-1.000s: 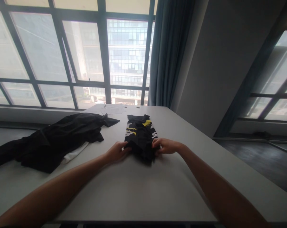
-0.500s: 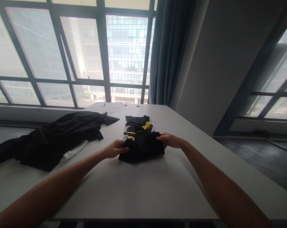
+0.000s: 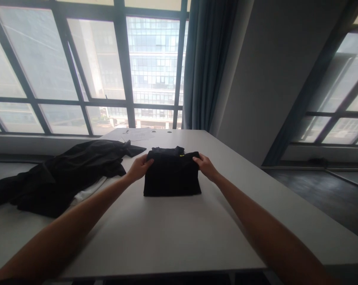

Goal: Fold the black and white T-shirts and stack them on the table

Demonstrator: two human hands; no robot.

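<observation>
A black shirt (image 3: 172,174) lies folded into a compact rectangle on the white table (image 3: 167,233). Its collar shows at the far side, with a small patch of yellow print beside it. My left hand (image 3: 139,167) pinches the far left corner of the folded-over layer, thumb on top. At the far right corner, my right hand (image 3: 205,164) grips the same layer. Most of the print is covered by the black fabric between my hands.
Dark garments (image 3: 69,170) lie in a loose heap on the left, with a white piece of cloth (image 3: 89,190) under them. Sheets of paper (image 3: 139,133) rest at the table's far end. Windows and a blue curtain (image 3: 208,67) stand beyond.
Both hands have moved away from me, carrying the shirt's near edge over toward the collar. The yellow and white print is now mostly covered.
</observation>
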